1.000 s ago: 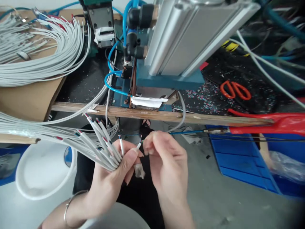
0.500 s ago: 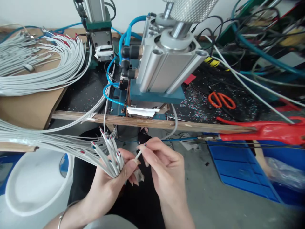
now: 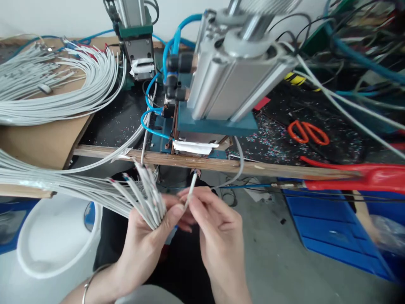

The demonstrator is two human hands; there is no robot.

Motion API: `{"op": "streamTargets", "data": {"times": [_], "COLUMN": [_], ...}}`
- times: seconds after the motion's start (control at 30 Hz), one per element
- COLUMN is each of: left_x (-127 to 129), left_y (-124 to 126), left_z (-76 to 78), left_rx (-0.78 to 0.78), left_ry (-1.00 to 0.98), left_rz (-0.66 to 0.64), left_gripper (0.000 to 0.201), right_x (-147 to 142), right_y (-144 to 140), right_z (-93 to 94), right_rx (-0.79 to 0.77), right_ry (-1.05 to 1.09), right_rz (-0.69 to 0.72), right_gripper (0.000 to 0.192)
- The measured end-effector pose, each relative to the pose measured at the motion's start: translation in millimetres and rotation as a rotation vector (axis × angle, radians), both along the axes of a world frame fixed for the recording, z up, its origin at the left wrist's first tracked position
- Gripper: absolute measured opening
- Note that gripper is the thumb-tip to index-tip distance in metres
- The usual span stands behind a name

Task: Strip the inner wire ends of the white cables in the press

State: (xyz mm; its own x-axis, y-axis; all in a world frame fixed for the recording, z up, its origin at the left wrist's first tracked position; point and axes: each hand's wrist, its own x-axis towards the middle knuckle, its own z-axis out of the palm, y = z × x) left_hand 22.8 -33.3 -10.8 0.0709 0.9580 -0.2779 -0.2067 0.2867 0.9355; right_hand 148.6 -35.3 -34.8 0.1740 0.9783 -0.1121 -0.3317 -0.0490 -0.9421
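My left hand is closed around a bundle of white cables, whose cut ends with coloured cores stick up above the thumb. Between the thumb and fingers of my right hand is a single white cable end, pointing up with a dark tip. That cable's lower part runs toward my left thumb. The two hands nearly meet in front of my lap, below the bench edge. Some fingertips of both hands are blurred or hidden.
A pneumatic press stands at the bench's wooden edge. Coiled cables lie on cardboard at left. Orange-handled scissors and a red-handled tool are at right. Below are a white bucket and a blue bin.
My right hand's cable end now stands up above the fingertips; before, it was low between both hands. A whitish scrap under my left fingers is out of sight. The view has shifted slightly.
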Motion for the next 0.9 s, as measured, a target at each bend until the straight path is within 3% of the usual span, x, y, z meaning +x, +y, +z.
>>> {"op": "streamTargets", "data": {"times": [0.1,0.17,0.33,0.5,0.77,0.9], "left_x": [-3.3,-5.3,-6.5,-6.3,-11.2,-8.4], "left_y": [5.2,7.8,9.5,9.8,15.9,14.2], "left_z": [5.1,10.1,22.0,22.4,13.8,15.3], "left_rx": [0.081,0.085,-0.044,-0.172,-0.089,-0.118], "left_ry": [0.030,-0.035,-0.126,-0.116,-0.113,-0.102], "left_rz": [0.183,0.220,0.163,0.171,0.043,0.100], "left_gripper": [0.026,0.032,0.034,0.034,0.031,0.032], "right_x": [2.9,4.5,3.0,3.5,7.4,7.4], "right_y": [13.0,25.3,50.1,56.9,57.9,59.4], "right_z": [5.8,9.1,11.5,8.1,7.4,9.9], "right_rx": [-0.020,-0.043,-0.085,-0.071,-0.059,-0.075], "right_ry": [-0.034,-0.041,-0.043,-0.081,-0.060,-0.016], "right_rz": [-0.114,-0.139,-0.208,-0.173,-0.137,-0.133], "right_gripper": [0.018,0.022,0.027,0.023,0.023,0.024]}}
